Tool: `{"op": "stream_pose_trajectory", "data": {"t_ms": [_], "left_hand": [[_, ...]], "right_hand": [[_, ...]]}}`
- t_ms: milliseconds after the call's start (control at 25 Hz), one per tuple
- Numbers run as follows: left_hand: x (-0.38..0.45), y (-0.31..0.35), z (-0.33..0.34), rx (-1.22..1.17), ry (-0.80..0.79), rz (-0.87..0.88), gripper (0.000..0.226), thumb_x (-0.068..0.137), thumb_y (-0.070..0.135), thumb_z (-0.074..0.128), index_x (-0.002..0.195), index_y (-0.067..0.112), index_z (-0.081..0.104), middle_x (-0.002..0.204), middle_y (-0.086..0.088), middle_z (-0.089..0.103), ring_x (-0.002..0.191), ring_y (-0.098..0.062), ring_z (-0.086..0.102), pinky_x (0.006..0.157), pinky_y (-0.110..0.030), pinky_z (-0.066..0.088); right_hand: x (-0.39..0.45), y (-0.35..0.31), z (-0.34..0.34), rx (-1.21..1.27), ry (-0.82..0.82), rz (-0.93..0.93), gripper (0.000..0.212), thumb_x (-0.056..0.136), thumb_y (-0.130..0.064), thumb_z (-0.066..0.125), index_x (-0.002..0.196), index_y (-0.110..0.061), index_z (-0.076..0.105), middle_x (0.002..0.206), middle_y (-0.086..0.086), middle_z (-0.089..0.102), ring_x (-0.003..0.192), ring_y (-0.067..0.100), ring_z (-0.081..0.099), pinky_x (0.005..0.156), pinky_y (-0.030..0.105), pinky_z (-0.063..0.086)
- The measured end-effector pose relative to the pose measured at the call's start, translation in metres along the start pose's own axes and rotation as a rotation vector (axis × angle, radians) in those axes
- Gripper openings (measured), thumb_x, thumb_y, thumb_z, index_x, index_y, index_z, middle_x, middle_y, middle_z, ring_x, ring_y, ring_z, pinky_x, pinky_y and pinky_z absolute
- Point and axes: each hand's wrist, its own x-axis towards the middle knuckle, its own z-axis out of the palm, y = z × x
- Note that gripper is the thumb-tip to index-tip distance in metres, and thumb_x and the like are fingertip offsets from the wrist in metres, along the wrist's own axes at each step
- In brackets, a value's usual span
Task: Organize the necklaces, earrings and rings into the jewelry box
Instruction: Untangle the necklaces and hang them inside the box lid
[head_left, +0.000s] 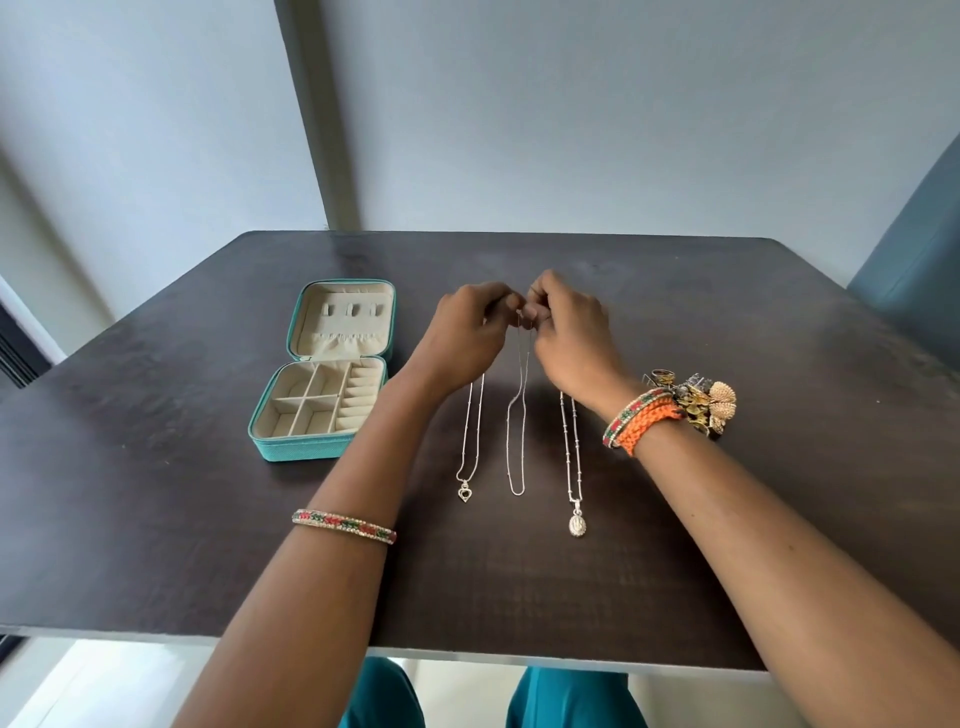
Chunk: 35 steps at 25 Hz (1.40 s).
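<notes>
Middle chain (517, 441): lying lengthwise on the table between two pendant necklaces; its far end is being lifted at the fingertips, its near loop is resting on the wood; no pendant is showing on it.
Handling, judged: very light, wholly limp, thin; likely to kink, knot or snag on its neighbours if dragged; best taken at the clasp end and raised clear before travelling.
Left hand (467, 332): fingers are curling inward, tips pinching the top of the middle chain.
Right hand (569, 332): fingers are curling likewise, pinching the same end just beside the left; whether the clasp is being worked, cannot tell; too small.
Heart necklace (470, 441): lying straight, left of the middle chain, apart from it; upper end is passing under the left wrist.
Oval-pendant necklace (573, 462): lying right of the middle chain, apart; upper end is hidden beneath the right wrist.
Jewelry box (291, 447): standing open, well left of the chains; lid (343, 319) is showing three small tabs and a gathered pocket; tray is showing square compartments and ring rolls; nothing visible inside.
Earrings and rings heap (698, 400): sitting behind the right wrist; items indistinct.
Table (156, 519): dark, bearing all items.
Risk, judged: a swinging chain is liable to catch the heart necklace.
</notes>
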Motion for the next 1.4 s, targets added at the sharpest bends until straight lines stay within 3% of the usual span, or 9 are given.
{"op": "stream_pose_trajectory", "data": {"t_ms": [120,320,440,600,800,960,1120,1240,1400], "left_hand": [[-0.002,0.006,-0.003,-0.204,-0.014,-0.093,0.034,0.101,0.023,0.039,0.094,0.004,0.066,0.076,-0.006,0.068,0.054,0.0,0.05,0.062,-0.023,0.04],[-0.006,0.019,-0.01,-0.691,-0.17,-0.27,0.038,0.103,0.028,0.031,0.104,0.003,0.06,0.061,-0.003,0.054,0.056,-0.013,0.055,0.068,-0.027,0.053],[-0.006,0.025,-0.017,-0.923,-0.228,-0.362,0.043,0.103,0.034,0.032,0.08,0.01,0.059,0.048,0.003,0.033,0.041,-0.011,0.037,0.05,-0.028,0.052],[-0.001,0.019,-0.035,-1.267,-0.162,-0.331,0.057,0.097,0.038,0.036,0.046,0.017,0.044,0.037,0.006,0.023,0.032,-0.009,0.023,0.036,-0.015,0.024],[-0.001,0.017,-0.039,-1.675,0.068,-0.306,0.033,0.091,0.021,0.043,0.061,0.012,0.053,0.044,0.005,0.036,0.038,-0.009,0.034,0.041,-0.018,0.035],[0.001,0.011,-0.034,-1.588,0.096,-0.315,0.026,0.095,0.015,0.041,0.084,0.006,0.062,0.066,-0.001,0.065,0.061,-0.012,0.064,0.066,-0.025,0.057],[-0.004,0.018,-0.025,-1.255,-0.234,-0.365,0.036,0.095,0.036,0.039,0.093,0.008,0.063,0.078,-0.006,0.063,0.07,-0.02,0.058,0.065,-0.03,0.055],[-0.008,0.027,-0.021,-1.117,-0.385,-0.343,0.036,0.095,0.042,0.038,0.093,0.015,0.061,0.067,-0.003,0.053,0.059,-0.015,0.051,0.063,-0.029,0.051],[-0.008,0.03,-0.024,-1.052,-0.388,-0.362,0.036,0.094,0.045,0.037,0.087,0.015,0.056,0.069,-0.002,0.057,0.045,-0.013,0.046,0.041,-0.017,0.037]], "right_hand": [[-0.003,-0.007,-0.004,0.396,0.036,0.069,0.016,0.097,-0.006,0.045,0.083,-0.013,0.044,0.077,0.009,0.06,0.059,0.013,0.061,0.051,0.025,0.05],[-0.002,-0.009,-0.014,0.644,-0.038,0.16,0.019,0.099,-0.015,0.047,0.081,-0.021,0.049,0.061,0.0,0.052,0.037,0.007,0.045,0.039,0.023,0.039],[-0.002,-0.014,-0.024,0.783,0.011,0.168,0.019,0.1,-0.015,0.043,0.082,-0.02,0.047,0.058,-0.003,0.045,0.039,0.003,0.032,0.037,0.017,0.026],[0.007,-0.009,-0.046,1.084,0.23,0.286,0.029,0.101,-0.007,0.035,0.076,-0.021,0.039,0.048,-0.013,0.038,0.037,0.002,0.023,0.037,0.012,0.018],[0.005,0.003,-0.038,0.779,0.238,0.258,0.025,0.096,-0.008,0.046,0.075,-0.021,0.048,0.054,-0.008,0.047,0.039,0.0,0.036,0.042,0.017,0.031],[-0.005,-0.01,-0.037,0.7,-0.18,0.132,0.014,0.092,-0.008,0.058,0.079,-0.013,0.063,0.057,0.002,0.057,0.038,0.0,0.04,0.042,0.012,0.031],[-0.007,-0.011,-0.047,0.967,-0.641,0.059,0.013,0.086,-0.006,0.061,0.096,-0.009,0.069,0.077,0.005,0.068,0.038,0.0,0.032,0.038,0.013,0.023],[-0.004,-0.006,-0.053,1.065,-0.594,0.053,0.03,0.079,-0.001,0.059,0.107,-0.011,0.063,0.092,0.006,0.072,0.036,0.0,0.033,0.037,0.014,0.026],[0.001,0.003,-0.059,1.087,-0.402,0.1,0.029,0.083,0.005,0.059,0.108,-0.011,0.062,0.084,0.004,0.073,0.037,0.002,0.037,0.039,0.015,0.033]]}}
